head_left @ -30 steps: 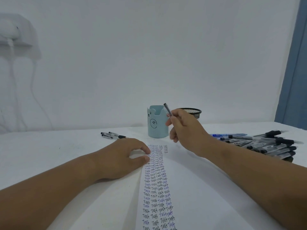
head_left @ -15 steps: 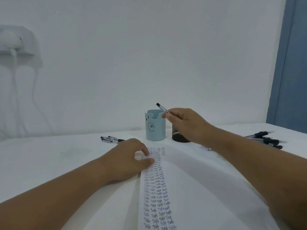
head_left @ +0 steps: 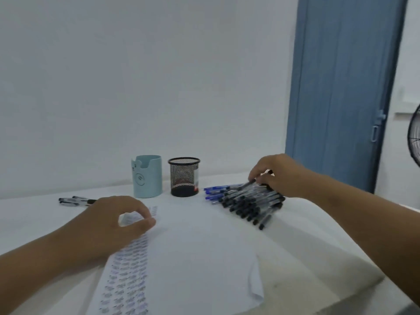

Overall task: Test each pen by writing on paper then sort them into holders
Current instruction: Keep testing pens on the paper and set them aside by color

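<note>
A white paper sheet [head_left: 193, 258] with columns of test writing lies on the white table [head_left: 34, 219]. My left hand [head_left: 113, 223] rests on the sheet's top left, fingertips loosely curled down onto it. My right hand [head_left: 279, 176] is over a pile of capped pens [head_left: 247, 203] at the right and pinches one black pen [head_left: 246, 184] at the pile's top. Behind the paper stand a light blue cup holder [head_left: 147, 178] and a black mesh holder [head_left: 184, 177], side by side. What is inside the blue holder is hidden.
Three pens [head_left: 75, 200] lie loose on the table to the left of the blue holder. A blue door [head_left: 341, 87] and part of a black fan [head_left: 414, 137] are at the right, behind the table's right edge.
My right hand held a pen above the blue holder; it has since swung right to the pile and that pen is gone from it. The view turned right. My left hand stayed put.
</note>
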`<state>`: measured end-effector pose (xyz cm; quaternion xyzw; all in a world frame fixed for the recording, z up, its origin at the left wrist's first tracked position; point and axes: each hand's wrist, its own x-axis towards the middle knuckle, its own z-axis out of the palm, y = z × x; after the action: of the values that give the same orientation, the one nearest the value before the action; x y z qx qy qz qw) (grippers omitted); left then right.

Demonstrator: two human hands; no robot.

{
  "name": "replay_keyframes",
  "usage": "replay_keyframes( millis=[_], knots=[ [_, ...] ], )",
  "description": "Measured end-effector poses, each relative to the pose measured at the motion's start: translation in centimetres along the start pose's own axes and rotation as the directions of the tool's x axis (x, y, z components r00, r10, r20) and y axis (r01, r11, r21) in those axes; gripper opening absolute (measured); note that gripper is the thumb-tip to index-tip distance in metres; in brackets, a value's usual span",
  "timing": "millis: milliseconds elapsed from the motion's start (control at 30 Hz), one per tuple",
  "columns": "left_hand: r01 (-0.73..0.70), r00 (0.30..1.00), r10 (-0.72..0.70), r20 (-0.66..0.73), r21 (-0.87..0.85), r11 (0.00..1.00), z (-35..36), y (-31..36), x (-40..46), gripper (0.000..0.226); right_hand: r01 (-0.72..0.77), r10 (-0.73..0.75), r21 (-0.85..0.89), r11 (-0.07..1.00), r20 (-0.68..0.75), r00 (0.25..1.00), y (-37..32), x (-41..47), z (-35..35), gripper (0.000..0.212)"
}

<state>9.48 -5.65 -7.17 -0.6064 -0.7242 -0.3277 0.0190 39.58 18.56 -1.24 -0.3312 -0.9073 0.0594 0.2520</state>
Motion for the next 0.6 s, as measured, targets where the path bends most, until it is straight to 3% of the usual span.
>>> replay_keyframes(
  millis=[167, 267, 600],
  knots=[
    [-0.016, 1.0, 0.016, -0.027, 0.001, 1.0, -0.2, 0.1, -0.5, 0.022, -0.033, 0.034, 0.027, 0.999, -0.031, 0.999, 1.8, -0.7, 0.9, 0.022],
    [-0.014, 0.999, 0.015, -0.036, 0.008, 1.0, -0.2, -0.3, -0.7, 0.026, -0.029, 0.028, -0.002, 1.0, -0.094, 0.995, 1.8, -0.3, 1.2, 0.021],
    [0.0, 0.999, 0.0, -0.035, 0.0, 1.0, -0.2, -1.0, -0.3, 0.025, 0.026, -0.026, 0.014, 1.0, -0.035, 0.999, 0.1, 0.7, 2.2, 0.026]
  ],
)
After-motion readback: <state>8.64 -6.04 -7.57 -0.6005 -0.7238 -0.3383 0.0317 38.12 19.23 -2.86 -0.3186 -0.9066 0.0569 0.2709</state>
